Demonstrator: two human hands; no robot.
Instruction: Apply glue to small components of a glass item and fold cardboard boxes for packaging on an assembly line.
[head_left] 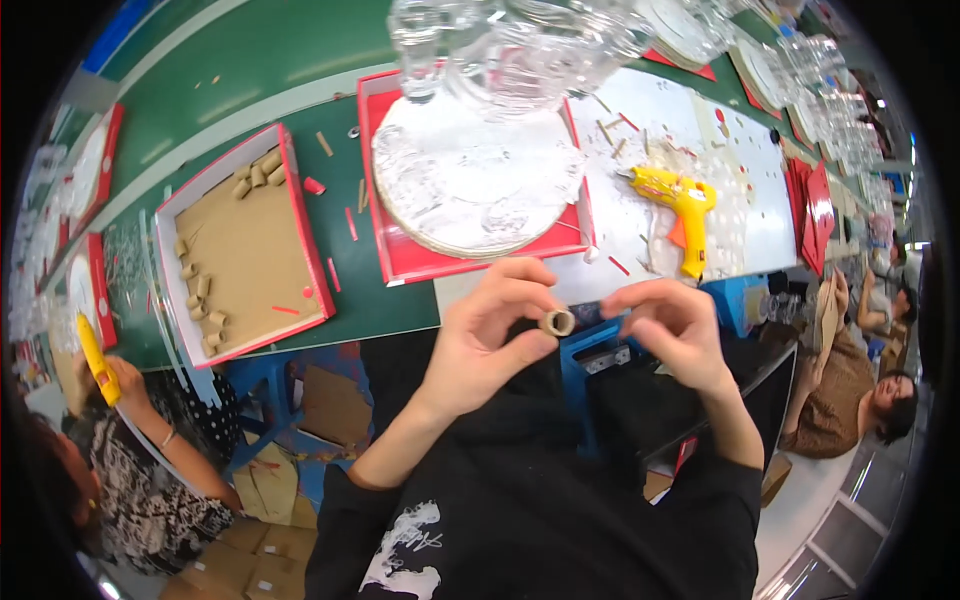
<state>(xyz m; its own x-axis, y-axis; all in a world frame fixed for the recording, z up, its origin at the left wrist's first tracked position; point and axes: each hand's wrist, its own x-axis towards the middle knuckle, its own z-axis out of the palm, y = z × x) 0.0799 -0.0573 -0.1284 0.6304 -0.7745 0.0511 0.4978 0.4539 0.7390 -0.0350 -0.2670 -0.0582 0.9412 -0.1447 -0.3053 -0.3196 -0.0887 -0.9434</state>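
In front of my chest, my left hand [492, 330] pinches a short brown cardboard tube [559, 322] between thumb and fingers, its hollow end turned up. My right hand [672, 328] is curled close by on the right. Between the tube and its fingertips shows a small dark piece [587, 313]; what it is I cannot make out. Beyond my hands, on the table, a shallow red box tray [430, 268] holds a round white board [480, 180]. A yellow glue gun [685, 208] lies to its right.
A red-edged box lid [245, 290] with several cardboard tubes lies on the green table [365, 305]. Clear plastic pieces [520, 60] rise behind the white board. Red and brown scraps are scattered about. At left a co-worker's hand [125, 395] holds another glue gun [97, 360]; another person [845, 400] sits at right.
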